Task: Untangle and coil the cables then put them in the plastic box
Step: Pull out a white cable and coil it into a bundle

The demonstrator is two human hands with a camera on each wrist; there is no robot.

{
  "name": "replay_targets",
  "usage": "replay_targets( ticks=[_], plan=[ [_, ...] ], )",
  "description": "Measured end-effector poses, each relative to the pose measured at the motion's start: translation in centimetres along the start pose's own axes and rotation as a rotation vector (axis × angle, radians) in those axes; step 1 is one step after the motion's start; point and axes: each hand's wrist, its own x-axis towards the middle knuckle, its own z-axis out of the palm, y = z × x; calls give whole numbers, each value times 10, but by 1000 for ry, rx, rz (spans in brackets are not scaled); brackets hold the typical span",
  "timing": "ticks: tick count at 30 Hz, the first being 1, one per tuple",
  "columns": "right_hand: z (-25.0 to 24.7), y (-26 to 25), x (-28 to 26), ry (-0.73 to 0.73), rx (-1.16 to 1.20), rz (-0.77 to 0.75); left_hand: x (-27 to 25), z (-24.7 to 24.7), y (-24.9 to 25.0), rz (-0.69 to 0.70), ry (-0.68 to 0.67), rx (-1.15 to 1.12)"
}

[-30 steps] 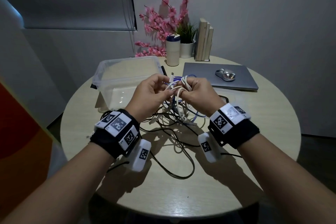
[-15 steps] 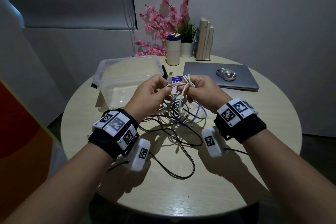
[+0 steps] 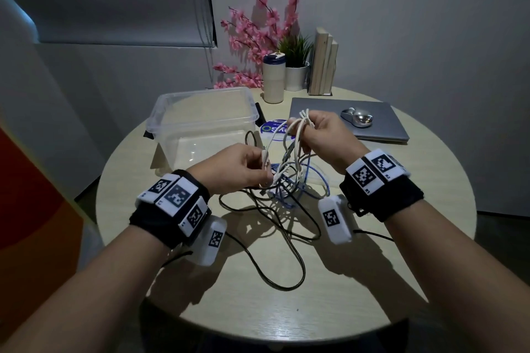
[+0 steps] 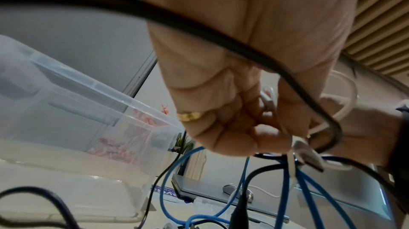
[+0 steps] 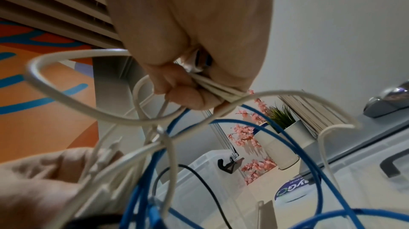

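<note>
**Bare forearms, tagged wrists**

Each wrist wears a black fabric band point(image 3: 169, 223) carrying white blocks printed with black square codes; a white camera pod point(image 3: 210, 239) hangs beneath (thin black lead trailing). A gold ring point(image 4: 191, 116) circles one left-hand finger

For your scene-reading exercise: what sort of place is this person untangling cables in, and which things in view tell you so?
Probably a small home or office work corner. A closed laptop with a mouse on it lies on a round table, and upright books, a potted plant and pink artificial flowers stand against the wall.
</note>
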Motion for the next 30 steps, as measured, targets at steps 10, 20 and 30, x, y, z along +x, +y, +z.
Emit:
replay_targets(
  ticks=[10, 20, 30],
  plan=[
    [-4, -11, -3, -86, -21, -68, 2, 2, 4, 69, 475, -158],
    [-5, -19, 0, -6, 150, -111, -2, 3, 16, 104, 296, -237],
    [-8, -13, 1, -53, 8, -53, 6, -2, 11, 19, 531, -263]
  ],
)
